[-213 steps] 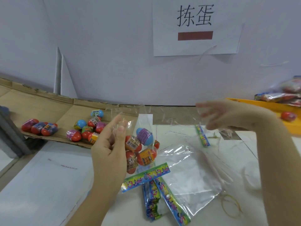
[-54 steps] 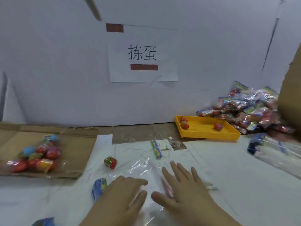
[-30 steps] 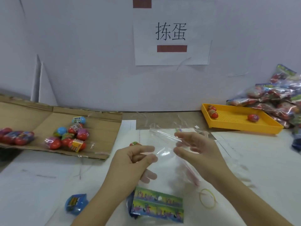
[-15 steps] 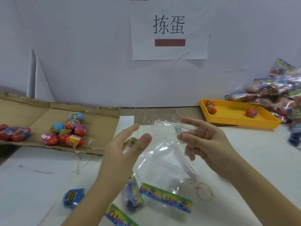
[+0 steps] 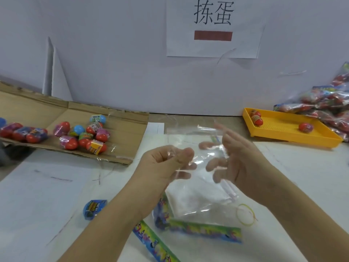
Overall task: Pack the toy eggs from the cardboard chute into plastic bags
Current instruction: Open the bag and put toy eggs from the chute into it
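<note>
White tabletop (image 5: 47,195): we hold the plastic bag (image 5: 198,197) mid-frame, left hand (image 5: 162,165) pinching its top edge, right hand (image 5: 239,163) spread against the film. Toy eggs (image 5: 85,137) sit on the cardboard chute (image 5: 122,137), frame left, nearest the left hand.

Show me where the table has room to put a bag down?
Bare table lies front-left, between the cardboard chute and the blue egg. More lies right, in front of the yellow tray. The middle is crowded: the clear bag, spare bags and a rubber band.
</note>
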A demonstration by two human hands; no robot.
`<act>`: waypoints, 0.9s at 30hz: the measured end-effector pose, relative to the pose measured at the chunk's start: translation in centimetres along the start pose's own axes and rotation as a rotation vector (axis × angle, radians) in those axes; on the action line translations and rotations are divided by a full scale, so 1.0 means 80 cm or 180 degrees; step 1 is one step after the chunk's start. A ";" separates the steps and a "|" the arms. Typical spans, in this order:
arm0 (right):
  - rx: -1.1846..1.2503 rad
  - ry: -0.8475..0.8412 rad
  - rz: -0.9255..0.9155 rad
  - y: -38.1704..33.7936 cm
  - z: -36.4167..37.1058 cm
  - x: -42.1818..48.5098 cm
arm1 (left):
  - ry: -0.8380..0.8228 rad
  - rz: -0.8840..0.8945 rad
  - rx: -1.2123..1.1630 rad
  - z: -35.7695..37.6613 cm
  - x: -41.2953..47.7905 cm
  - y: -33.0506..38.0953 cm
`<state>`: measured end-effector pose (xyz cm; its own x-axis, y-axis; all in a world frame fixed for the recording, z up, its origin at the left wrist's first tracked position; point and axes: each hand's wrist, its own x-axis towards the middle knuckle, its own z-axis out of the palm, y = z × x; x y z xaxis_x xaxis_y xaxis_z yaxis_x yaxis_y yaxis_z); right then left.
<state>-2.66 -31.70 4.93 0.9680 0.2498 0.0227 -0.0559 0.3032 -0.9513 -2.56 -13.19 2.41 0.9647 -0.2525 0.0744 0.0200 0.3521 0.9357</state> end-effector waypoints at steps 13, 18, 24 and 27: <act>-0.2113 0.0976 -0.1875 0.005 0.026 -0.018 | 0.0360 0.0828 0.0857 0.014 -0.015 0.002; -0.2528 -0.0616 -0.1520 0.010 0.039 -0.015 | 0.0808 0.0815 0.0023 0.017 -0.013 0.004; -0.2848 0.0873 -0.1179 0.026 0.025 0.070 | 0.1788 0.0909 -0.0483 -0.028 0.004 0.034; -0.4224 -0.0040 -0.0469 0.051 0.030 0.102 | 0.1792 0.0963 -0.0311 -0.037 0.007 0.036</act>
<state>4.43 -26.23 1.96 0.9418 0.3028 0.1464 0.3338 -0.7887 -0.5163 -1.17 -9.64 4.16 0.9210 0.3729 0.1128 -0.2761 0.4206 0.8642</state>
